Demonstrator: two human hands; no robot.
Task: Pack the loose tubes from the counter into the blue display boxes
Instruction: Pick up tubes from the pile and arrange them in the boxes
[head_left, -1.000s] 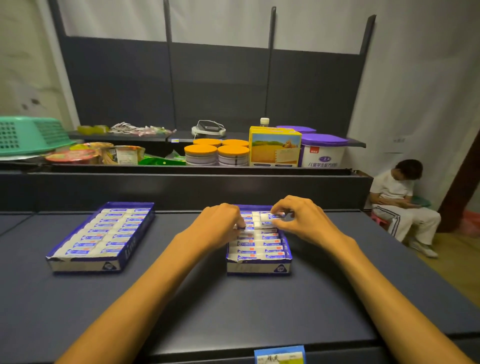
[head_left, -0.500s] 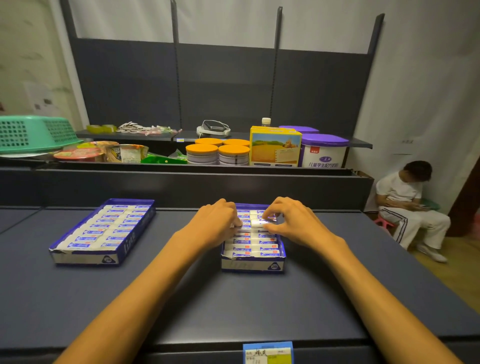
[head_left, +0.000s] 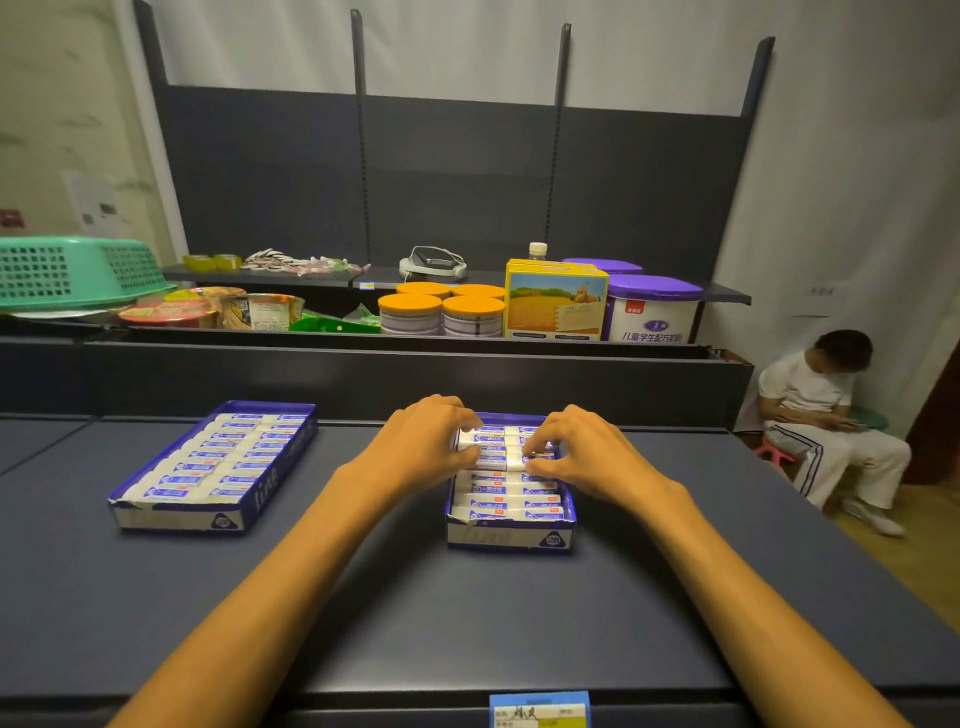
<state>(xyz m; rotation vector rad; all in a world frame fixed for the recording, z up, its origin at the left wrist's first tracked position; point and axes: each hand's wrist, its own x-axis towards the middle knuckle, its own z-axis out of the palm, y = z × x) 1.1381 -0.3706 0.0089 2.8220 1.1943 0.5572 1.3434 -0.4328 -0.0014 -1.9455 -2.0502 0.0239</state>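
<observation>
Curling their fingers on tubes, left hand and right hand work one of two blue boxes.

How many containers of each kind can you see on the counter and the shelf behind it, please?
Blue display boxes: 2, left and right
Orange-lidded tins: 4
Purple-lidded tubs: 2
Yellow carton: 1
Green basket: 1
Total: 10

Green basket, orange-lidded tins, yellow carton, seated person
</observation>
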